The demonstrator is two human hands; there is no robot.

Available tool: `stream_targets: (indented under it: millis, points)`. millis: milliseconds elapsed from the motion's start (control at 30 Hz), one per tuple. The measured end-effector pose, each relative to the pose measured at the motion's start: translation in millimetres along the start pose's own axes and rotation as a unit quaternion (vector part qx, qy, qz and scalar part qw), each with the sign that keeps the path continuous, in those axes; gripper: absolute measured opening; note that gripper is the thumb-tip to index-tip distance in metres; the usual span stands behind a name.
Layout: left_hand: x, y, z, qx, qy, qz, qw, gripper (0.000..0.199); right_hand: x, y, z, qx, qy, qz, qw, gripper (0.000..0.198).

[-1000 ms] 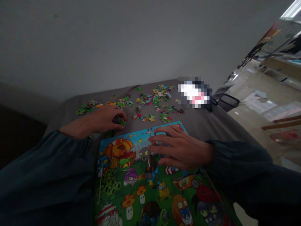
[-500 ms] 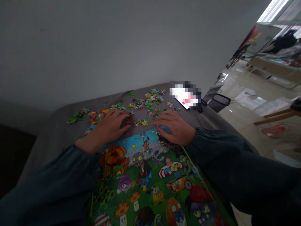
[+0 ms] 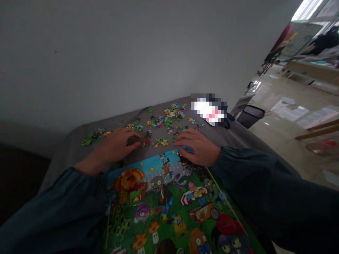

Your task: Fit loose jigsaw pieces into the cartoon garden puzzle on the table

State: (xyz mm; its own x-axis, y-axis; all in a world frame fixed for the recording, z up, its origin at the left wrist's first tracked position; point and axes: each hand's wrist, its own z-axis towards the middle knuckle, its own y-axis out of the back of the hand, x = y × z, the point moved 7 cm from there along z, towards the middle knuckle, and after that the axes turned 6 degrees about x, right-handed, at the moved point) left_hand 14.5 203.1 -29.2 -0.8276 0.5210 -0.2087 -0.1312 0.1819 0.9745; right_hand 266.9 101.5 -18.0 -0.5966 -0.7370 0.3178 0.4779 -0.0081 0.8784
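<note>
My left hand (image 3: 116,144) hovers over the left of the grey cloth, its fingers curved and its thumb apart, with nothing visible in it. Loose jigsaw pieces (image 3: 161,142) lie just right of its fingertips, and others are partly hidden behind it. My right hand (image 3: 196,146) is at the top right corner of a colourful cartoon picture board (image 3: 169,197), fingers bent and thumb spread from them. No piece shows in that hand, though its palm side is hidden. The board, with zombies, mushrooms and a pumpkin, lies between my forearms.
More jigsaw pieces (image 3: 172,113) are heaped toward the wall (image 3: 132,56), with a small group (image 3: 92,137) at far left. A lit, blurred-out screen (image 3: 209,111) lies at the back right. Beyond the cloth's (image 3: 254,151) right edge are the tiled floor and wooden furniture legs.
My left hand has shifted left and slightly down, away from the dark and red pieces, which now show more fully. My right hand stays by the board's corner. The view has tilted slightly.
</note>
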Motion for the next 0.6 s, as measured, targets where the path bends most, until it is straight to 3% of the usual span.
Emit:
stream_targets:
  millis: [133,233,433,600]
  points:
    - [61,27,-18,-0.051,0.107,-0.011,0.993,0.048,-1,-2,-1,-0.008,0.005,-0.002,1.000,0.027]
    - [91,30,-28,-0.071,0.161,-0.024,0.984,0.054,0,-3,-1,-0.009,0.007,-0.004,1.000,0.026]
    - [97,4,-22,-0.084,0.181,-0.077,0.977,0.062,1,-5,-2,-0.003,0.011,0.008,1.000,0.025]
    - [106,0,-22,-0.079,0.193,-0.108,0.972,0.064,3,-7,-2,0.011,0.023,0.017,1.000,0.025]
